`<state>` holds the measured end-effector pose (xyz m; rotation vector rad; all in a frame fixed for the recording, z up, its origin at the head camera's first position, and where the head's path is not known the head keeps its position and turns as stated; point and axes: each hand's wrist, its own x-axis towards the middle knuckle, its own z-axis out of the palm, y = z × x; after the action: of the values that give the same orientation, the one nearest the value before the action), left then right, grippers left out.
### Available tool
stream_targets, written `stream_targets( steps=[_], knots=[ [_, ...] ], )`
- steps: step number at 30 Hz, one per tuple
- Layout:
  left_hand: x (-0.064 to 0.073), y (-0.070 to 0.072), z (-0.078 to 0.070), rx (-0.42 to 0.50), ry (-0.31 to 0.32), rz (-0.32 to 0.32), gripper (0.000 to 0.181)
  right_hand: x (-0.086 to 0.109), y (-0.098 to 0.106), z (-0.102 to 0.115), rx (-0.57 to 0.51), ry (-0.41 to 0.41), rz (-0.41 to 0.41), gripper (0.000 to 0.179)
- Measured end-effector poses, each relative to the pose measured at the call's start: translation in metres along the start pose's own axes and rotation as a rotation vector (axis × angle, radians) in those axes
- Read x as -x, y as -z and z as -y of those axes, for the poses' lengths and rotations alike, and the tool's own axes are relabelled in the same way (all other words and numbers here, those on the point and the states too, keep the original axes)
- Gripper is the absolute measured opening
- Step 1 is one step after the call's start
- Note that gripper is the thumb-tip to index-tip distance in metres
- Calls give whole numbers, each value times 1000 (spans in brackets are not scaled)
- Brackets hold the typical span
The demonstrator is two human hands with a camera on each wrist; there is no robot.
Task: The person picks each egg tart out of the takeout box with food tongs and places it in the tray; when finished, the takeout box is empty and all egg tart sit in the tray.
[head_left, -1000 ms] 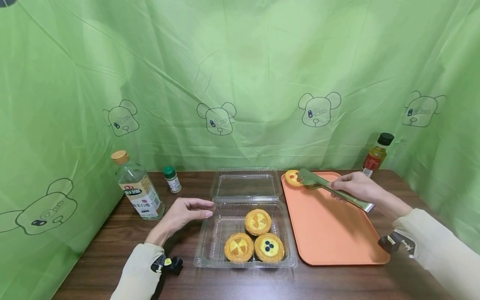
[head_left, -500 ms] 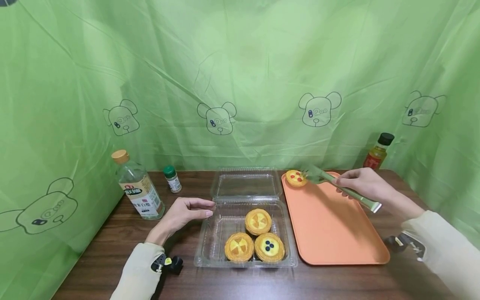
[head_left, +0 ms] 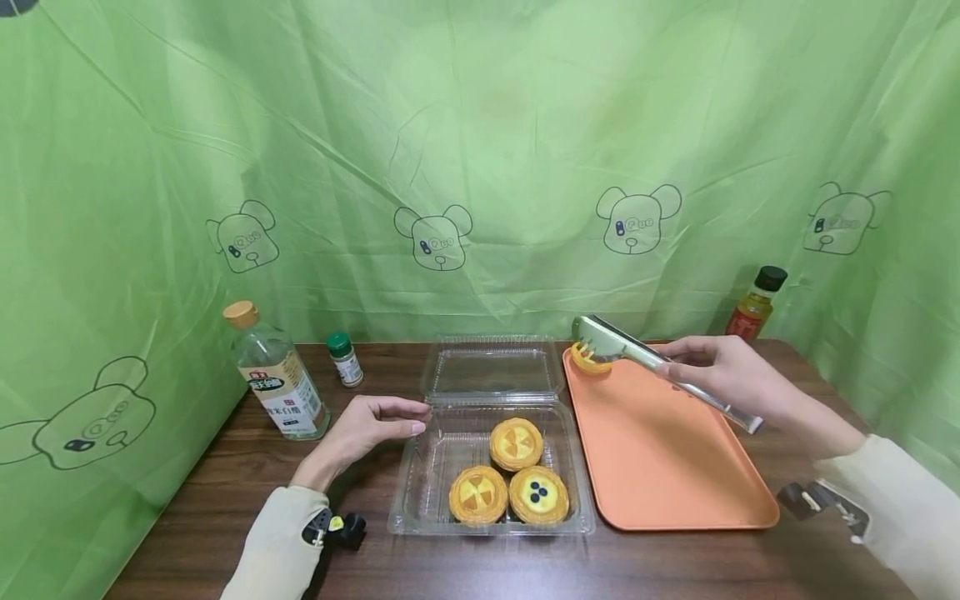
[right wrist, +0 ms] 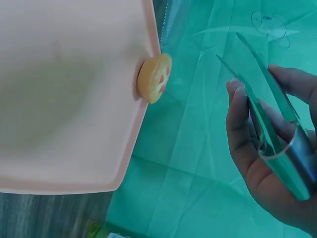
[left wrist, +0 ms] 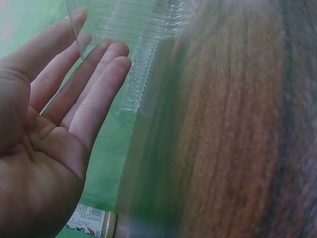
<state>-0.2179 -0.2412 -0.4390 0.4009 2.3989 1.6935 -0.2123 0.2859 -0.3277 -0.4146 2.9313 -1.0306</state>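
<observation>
Now that the tongs (head_left: 636, 352) have swung left over the tart (head_left: 589, 364), at the far left corner of the tray (head_left: 667, 467), pickup looks close but not made; right hand (head_left: 727, 372) holds tongs, arms parted. Left hand (head_left: 366, 429) loose at left side of box (head_left: 450, 450). Counts: one tart on tray, three tarts (head_left: 517, 444) boxed, three bottles (head_left: 285, 392).

Head view: tongs (head_left: 637, 354) cover most of the tart (head_left: 594, 367) at the tray's (head_left: 675, 475) far-left corner, topping mostly hidden there. Right hand (head_left: 727, 375) blocks the base of the red-labelled bottle (head_left: 746, 321). Can't tell whether the left hand's (head_left: 363, 429) fingers touch the clear container (head_left: 408, 500). Small jar's (head_left: 347, 367) print too small. Left wrist: worktop (left wrist: 233, 139) blurred, barcoded item (left wrist: 91, 221) cut off at bottom. Right wrist: tray clipped top and left.
</observation>
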Motion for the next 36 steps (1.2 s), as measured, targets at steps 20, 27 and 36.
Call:
stream_targets(
  steps=[20,27,36],
  knots=[
    [0,-1,0,-4,7,-13,36,14,-25,58,-84,273,221,18],
    [0,0,2,-5,12,-8,37,11,-39,71,-75,363,286,14],
    [0,0,1,-4,5,-5,37,7,-61,81,-6,391,360,21]
  ],
)
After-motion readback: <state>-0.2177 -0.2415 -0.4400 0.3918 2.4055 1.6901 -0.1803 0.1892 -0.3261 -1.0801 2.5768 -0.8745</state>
